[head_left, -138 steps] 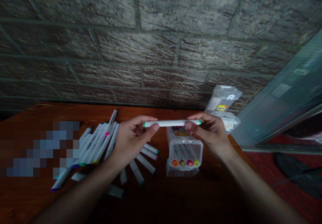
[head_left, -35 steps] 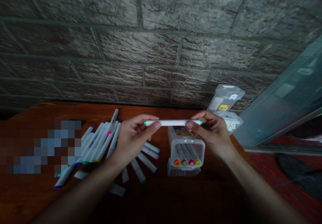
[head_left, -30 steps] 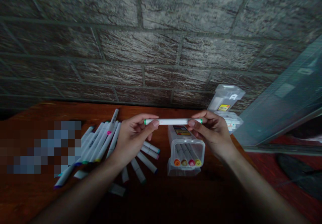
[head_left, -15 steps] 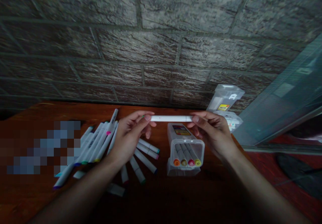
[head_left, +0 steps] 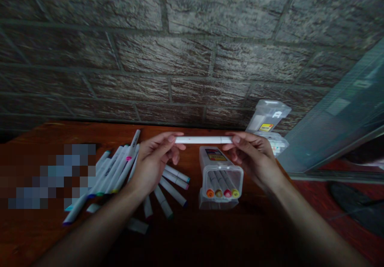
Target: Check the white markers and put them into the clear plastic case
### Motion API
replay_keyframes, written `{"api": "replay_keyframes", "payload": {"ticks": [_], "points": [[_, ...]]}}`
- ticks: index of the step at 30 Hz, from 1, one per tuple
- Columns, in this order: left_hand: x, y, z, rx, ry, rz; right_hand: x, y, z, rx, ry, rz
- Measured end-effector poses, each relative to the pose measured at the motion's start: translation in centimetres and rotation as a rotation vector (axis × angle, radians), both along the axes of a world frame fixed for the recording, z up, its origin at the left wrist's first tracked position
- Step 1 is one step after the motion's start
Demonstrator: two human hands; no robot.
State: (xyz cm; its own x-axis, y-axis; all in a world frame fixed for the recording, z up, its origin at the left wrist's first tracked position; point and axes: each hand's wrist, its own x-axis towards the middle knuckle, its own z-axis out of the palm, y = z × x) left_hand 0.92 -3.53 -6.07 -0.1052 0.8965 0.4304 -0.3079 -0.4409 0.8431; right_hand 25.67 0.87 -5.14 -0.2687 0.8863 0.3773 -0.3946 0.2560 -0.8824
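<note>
White marker (head_left: 204, 140) lies level, its long axis running left to right; both hands' fingers (head_left: 171, 139) pinch its ends

The held marker (head_left: 201, 140) is white. The tabletop (head_left: 177, 235) is orange-brown. In the near clear box (head_left: 210, 159), the marker ends (head_left: 223, 193) go orange, tan, pink, yellow from left to right. The far wall (head_left: 192, 55) has gray and brown blocks with wavy lines. The floor (head_left: 315, 203) on the right is red.

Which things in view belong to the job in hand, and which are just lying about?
Likely job:
- white marker, held by left hand and right hand
- loose markers
- near box

Seemingly just there:
- clear boxes at back
</note>
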Motion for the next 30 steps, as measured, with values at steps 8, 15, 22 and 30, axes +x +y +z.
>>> {"api": "replay_keyframes", "payload": {"ticks": [8, 15, 22, 30], "points": [[-0.06, 0.12, 0.15, -0.006, -0.028, -0.033, 0.15, -0.07, 0.46, -0.021, 0.032, 0.033], [0.01, -0.01, 0.39, -0.011, -0.073, -0.058, 0.19, 0.04, 0.48, -0.04, 0.071, 0.084], [-0.16, -0.1, 0.31, -0.023, -0.092, -0.09, 0.2, 0.1, 0.43, -0.041, 0.064, 0.117], [-0.01, -0.07, 0.32, -0.014, -0.078, -0.095, 0.04, -0.03, 0.41, 0.033, 0.038, 0.048]]}}
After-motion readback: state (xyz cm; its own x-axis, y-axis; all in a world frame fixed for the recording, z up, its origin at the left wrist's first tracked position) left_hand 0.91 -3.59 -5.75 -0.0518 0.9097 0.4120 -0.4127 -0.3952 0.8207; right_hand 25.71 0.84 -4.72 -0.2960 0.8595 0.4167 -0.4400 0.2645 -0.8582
